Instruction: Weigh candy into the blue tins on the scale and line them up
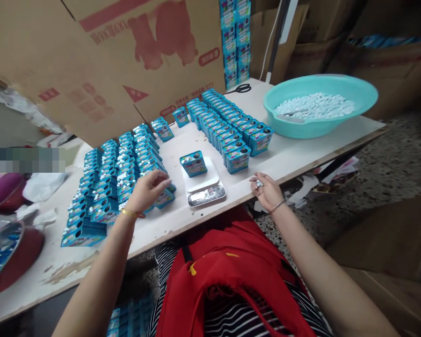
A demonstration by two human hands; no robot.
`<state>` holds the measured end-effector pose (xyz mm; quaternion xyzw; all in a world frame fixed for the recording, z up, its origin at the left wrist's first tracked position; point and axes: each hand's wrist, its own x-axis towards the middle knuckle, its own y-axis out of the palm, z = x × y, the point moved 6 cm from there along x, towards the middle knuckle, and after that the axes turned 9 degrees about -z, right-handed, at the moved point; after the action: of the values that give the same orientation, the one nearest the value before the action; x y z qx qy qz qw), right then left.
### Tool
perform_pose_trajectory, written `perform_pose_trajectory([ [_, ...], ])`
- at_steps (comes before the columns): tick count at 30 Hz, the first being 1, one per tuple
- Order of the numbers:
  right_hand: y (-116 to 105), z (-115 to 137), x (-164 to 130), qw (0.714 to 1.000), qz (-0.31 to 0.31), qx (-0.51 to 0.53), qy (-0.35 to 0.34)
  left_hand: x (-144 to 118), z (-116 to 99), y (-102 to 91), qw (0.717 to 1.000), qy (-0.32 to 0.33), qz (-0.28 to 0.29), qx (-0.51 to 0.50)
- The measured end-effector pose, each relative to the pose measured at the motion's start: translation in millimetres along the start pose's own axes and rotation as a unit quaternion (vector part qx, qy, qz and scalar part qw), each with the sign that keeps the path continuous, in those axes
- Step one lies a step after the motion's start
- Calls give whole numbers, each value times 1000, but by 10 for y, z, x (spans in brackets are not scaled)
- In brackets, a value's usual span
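Red fabric [231, 281], an apron or bag, fills the lap nearest the camera, with both bare forearms reaching over it to the white table [294, 154]. A small blue box [193, 163] stands upright on the white scale [202, 183], its round top hole showing; whether anything is inside it cannot be made out from here. It sits between the two hands, apart from both.

Left of the scale, the left hand [148, 191] rests with curled fingers on the near edge of the filled boxes [119, 178], touching the closest one; it looks loosely closed around that box rather than gripping it hard. These rows show white pieces in their openings, so a good share of the work seems done.

On the other side, the right hand [266, 188] lies at the table edge, fingers partly closed over a few white pieces [258, 183]. Behind it stand the open boxes [231, 128], apparently unfilled and waiting. The teal basin [319, 105] farther back holds a heap of white pieces, well apart from both hands.
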<state>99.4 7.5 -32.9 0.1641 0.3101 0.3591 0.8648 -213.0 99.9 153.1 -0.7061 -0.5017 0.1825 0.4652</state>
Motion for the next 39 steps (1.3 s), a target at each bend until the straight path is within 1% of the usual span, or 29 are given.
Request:
perform_pose_trajectory([
  [4, 24, -6, -44, 999, 5, -32, 5, -22, -23, 197, 1000, -3, -9, -6],
  [6, 118, 24, -114, 998, 25, -58, 17, -49, -52, 295, 1000, 1, -17, -10],
  [8, 329, 103, -206, 994, 60, -85, 33, -84, -97, 393, 999, 11, -21, -24],
  [10, 687, 245, -293, 984, 117, -128, 29, -119, -143, 487, 999, 24, -18, -41],
  [11, 920, 336, -328, 973, 158, -169, 7, -136, -160, 533, 998, 28, -12, -49],
  [12, 1171, 432, -354, 955, 197, -218, -30, -151, -170, 577, 998, 31, -3, -55],
  [13, 1425, 523, -368, 931, 229, -272, -78, -166, -173, 615, 998, 33, 6, -59],
  [14, 1665, 610, -368, 902, 243, -328, -140, -180, -169, 644, 997, 35, 13, -62],
  [15, 1887, 667, -361, 864, 252, -388, -197, -193, -158, 667, 997, 37, 19, -64],
  [17, 2247, 663, -345, 766, 272, -513, -275, -225, -119, 696, 996, 39, 29, -72],
  [19, 2456, 570, -327, 665, 289, -615, -311, -265, -64, 716, 995, 37, 39, -86],
  [20, 2509, 521, -320, 627, 294, -648, -318, -288, -32, 724, 994, 34, 44, -93],
  [21, 2538, 479, -315, 601, 296, -670, -319, -311, 0, 730, 993, 31, 47, -100],
  [22, 2553, 447, -314, 584, 299, -683, -319, -333, 30, 736, 993, 29, 49, -106],
  [24, 2563, 405, -319, 562, 306, -699, -319, -372, 84, 753, 992, 27, 52, -114],
  [27, 2586, 363, -324, 520, 319, -723, -323, -406, 159, 799, 991, 22, 52, -119],
  [28, 2599, 354, -319, 513, 321, -728, -323, -410, 182, 820, 991, 20, 49, -121],
  [30, 2636, 348, -304, 518, 322, -724, -322, -411, 219, 870, 991, 16, 40, -128],
  [31, 2656, 356, -297, 531, 322, -714, -323, -411, 231, 898, 990, 15, 34, -134],
  [32, 2675, 376, -292, 553, 321, -697, -325, -411, 240, 924, 989, 14, 29, -141],
  [33, 2684, 405, -286, 588, 320, -671, -320, -412, 244, 947, 989, 13, 23, -148],
  [34, 2675, 440, -276, 636, 318, -635, -302, -416, 247, 962, 988, 11, 15, -154],
  [35, 2645, 472, -258, 695, 317, -589, -264, -422, 251, 970, 987, 7, 5, -158],
  [36, 2590, 498, -236, 758, 314, -533, -207, -430, 256, 969, 987, 2, -7, -162],
  [37, 2515, 513, -215, 815, 308, -471, -136, -442, 264, 960, 986, -6, -19, -164],
  [38, 2423, 520, -197, 861, 297, -408, -61, -455, 277, 944, 986, -15, -34, -165],
  [39, 2320, 525, -183, 893, 281, -352, 8, -470, 295, 924, 985, -25, -48, -165],
])
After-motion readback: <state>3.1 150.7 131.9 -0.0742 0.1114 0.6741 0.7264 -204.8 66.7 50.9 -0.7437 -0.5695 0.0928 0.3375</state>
